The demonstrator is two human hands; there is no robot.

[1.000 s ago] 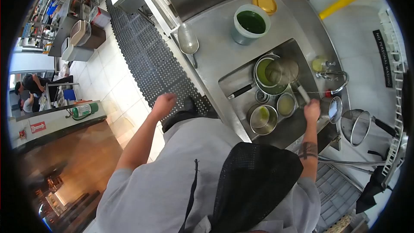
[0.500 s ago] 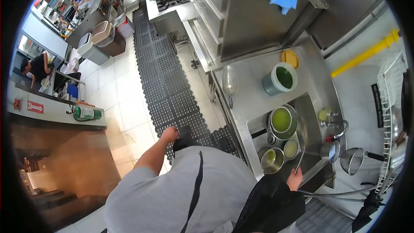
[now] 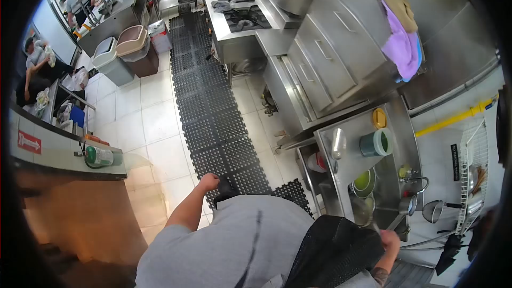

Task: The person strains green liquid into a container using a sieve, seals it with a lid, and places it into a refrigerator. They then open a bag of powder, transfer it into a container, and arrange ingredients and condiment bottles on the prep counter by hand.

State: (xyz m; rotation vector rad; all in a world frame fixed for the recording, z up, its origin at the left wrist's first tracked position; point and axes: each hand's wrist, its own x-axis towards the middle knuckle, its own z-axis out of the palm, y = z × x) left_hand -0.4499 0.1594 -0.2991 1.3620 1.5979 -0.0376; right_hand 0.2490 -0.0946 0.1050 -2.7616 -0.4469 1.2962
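Observation:
My left hand (image 3: 209, 182) hangs in front of me over the black floor mat (image 3: 218, 138), fingers curled in, and I see nothing in it. At the near end of the sink, my right hand (image 3: 391, 239) is closed around a thin metal utensil (image 3: 376, 228); its far end is hard to make out. Beyond that hand, the steel sink (image 3: 388, 202) holds a bowl of green liquid (image 3: 365, 181) and another metal vessel (image 3: 362, 210), partly hidden by black mesh cloth (image 3: 341, 248). A tub of green liquid (image 3: 376, 142) stands on the drainboard beside a clear scoop (image 3: 338, 144).
A faucet (image 3: 421, 181), strainer (image 3: 432, 212) and wire rack (image 3: 474, 170) are along the right wall. Steel drawers (image 3: 325, 53) and a stove (image 3: 242, 16) line the mat's right side. Lidded bins (image 3: 114, 61) stand left. Other people (image 3: 40, 58) are at the far left.
My view has swung, so the sink now sits lower and farther right, with more stove visible. My right hand has shifted rightward and down, still gripping the utensil. My left hand stays low in front.

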